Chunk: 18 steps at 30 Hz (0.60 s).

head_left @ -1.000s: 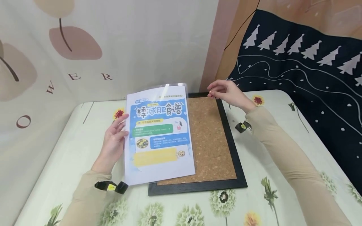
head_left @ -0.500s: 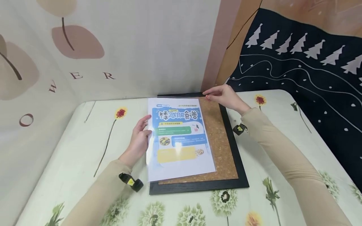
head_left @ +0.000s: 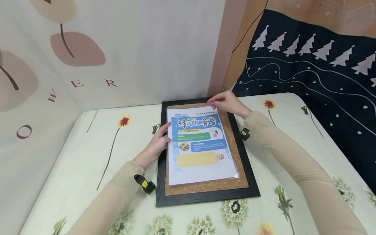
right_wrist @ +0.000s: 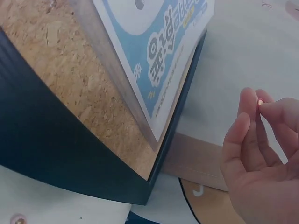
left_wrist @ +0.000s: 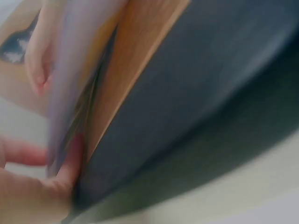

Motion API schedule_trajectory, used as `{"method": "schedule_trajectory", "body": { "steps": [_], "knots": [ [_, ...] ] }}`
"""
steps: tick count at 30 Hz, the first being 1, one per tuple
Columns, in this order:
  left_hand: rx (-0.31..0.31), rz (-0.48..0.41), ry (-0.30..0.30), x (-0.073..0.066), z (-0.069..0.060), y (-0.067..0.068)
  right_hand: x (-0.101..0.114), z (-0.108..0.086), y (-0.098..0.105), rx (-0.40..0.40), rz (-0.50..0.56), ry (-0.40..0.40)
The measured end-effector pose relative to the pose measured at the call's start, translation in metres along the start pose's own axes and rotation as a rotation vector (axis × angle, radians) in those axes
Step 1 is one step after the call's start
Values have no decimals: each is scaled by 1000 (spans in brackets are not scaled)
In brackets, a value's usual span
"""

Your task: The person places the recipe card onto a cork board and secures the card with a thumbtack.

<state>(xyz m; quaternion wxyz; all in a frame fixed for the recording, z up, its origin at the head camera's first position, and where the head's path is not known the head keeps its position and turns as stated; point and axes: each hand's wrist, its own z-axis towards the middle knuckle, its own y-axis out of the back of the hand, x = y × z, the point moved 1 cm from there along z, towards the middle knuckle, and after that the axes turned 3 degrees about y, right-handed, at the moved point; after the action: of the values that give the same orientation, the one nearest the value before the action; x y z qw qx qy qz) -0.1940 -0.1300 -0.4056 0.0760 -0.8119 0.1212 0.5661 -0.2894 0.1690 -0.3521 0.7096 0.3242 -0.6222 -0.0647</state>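
Sheet, glossy, printed in blue, green and yellow with a clear border, is over a cork board in a black frame. Left hand pinches the sheet's left edge between thumb and fingers. Right hand, near the far right corner, pinches a tiny shiny object, too small to identify with certainty. Board rests on a pale flowered tablecloth. Pale lettered curtain hangs at far left; dark cloth with white trees, at far right.
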Motion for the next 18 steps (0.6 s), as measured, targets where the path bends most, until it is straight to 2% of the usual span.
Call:
{"method": "schedule_trajectory", "body": {
  "steps": [4, 11, 13, 18],
  "knots": [
    [100, 115, 5, -3, 5, 9, -3, 2, 0, -5, -7, -19],
    [159, 343, -10, -9, 11, 13, -9, 7, -8, 33, 8, -27],
    [163, 390, -23, -10, 12, 12, -10, 8, -10, 36, 7, -31],
    [100, 615, -104, -12, 12, 7, -13, 10, -11, 34, 6, -31]
  ]
}}
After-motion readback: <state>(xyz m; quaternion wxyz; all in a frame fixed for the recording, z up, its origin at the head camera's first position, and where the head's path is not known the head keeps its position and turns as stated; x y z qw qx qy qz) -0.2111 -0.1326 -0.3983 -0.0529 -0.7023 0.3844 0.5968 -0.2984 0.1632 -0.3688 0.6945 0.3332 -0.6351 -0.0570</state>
